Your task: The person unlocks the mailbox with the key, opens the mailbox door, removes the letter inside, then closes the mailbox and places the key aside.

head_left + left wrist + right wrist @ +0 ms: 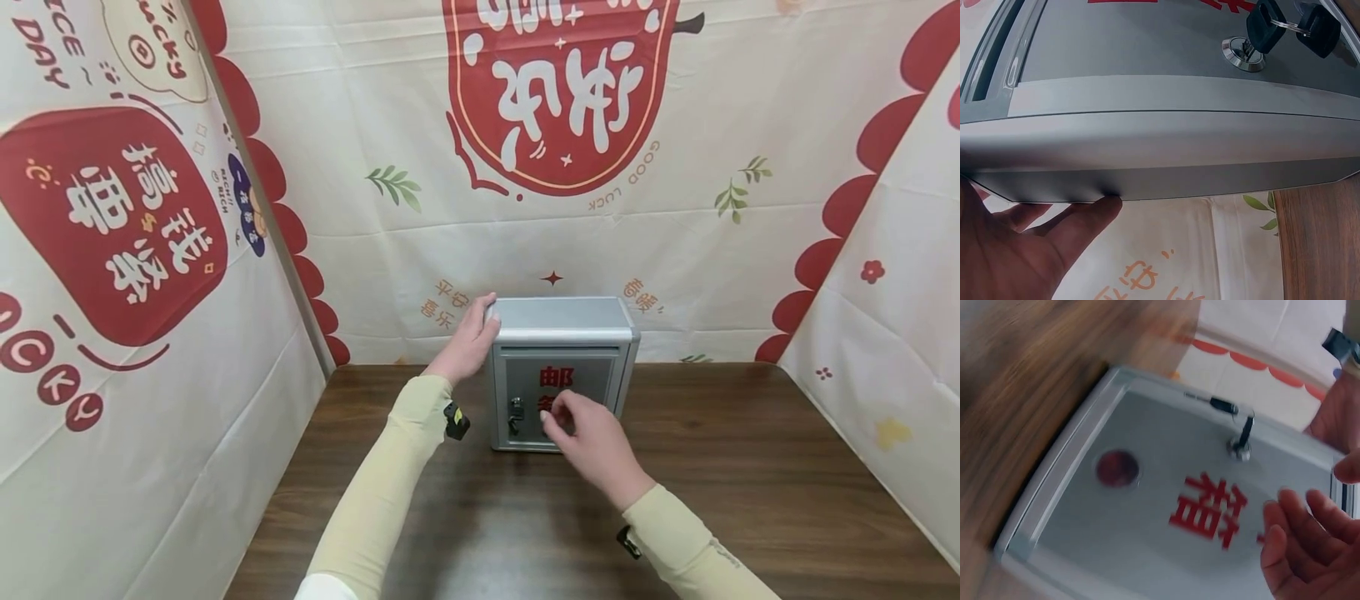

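A grey metal mailbox (558, 317) with red characters on its door stands upright on the table. My left hand (467, 340) holds its upper left corner; in the left wrist view, the fingers (1088, 226) touch the box's edge, with some partly hidden behind it. A key sits in the round lock (1236, 57) on the door, and a second black-headed key (1322, 31) hangs from it on a ring. My right hand (596, 437) hovers before the door, fingers loosely bent, nothing seen between them. It covers part of the red lettering (1207, 509).
The brown wood-grain table (720, 500) extends around the mailbox. Behind it hangs a white printed cloth (337, 250); similar cloths enclose the left and right sides. A round dark red spot (1117, 469) shows low on the door.
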### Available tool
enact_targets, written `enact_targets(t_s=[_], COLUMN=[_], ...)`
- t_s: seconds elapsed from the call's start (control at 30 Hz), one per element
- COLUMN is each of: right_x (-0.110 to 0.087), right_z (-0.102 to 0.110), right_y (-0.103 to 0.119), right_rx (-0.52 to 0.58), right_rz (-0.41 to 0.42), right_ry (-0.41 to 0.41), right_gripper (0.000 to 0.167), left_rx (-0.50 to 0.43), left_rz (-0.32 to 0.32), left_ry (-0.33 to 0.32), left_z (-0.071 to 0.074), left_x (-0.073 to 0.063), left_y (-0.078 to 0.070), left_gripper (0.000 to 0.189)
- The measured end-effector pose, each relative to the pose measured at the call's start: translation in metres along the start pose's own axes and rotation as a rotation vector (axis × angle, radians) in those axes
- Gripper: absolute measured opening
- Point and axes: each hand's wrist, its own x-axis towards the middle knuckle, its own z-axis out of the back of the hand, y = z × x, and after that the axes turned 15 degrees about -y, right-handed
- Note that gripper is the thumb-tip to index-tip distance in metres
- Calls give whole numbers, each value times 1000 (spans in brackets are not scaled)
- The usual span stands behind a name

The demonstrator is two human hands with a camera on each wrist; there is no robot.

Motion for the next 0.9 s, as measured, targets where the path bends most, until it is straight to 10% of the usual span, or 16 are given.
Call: enact_targets(t_s=[0.4,0.9], right_x=[1,1], right_z=[-52,-69], right_y=[11,14], right_rx=[-192,-294], right_rz=[-85,-48], right_ry=[164,89], right_gripper=[35,36], left_rx=[-5,1], left_rz=[12,39], left_ry=[-10,-5], left_z=[-4,-2], left_x=[-2,-3], left_y=[-2,-3], left_gripper=[53,56])
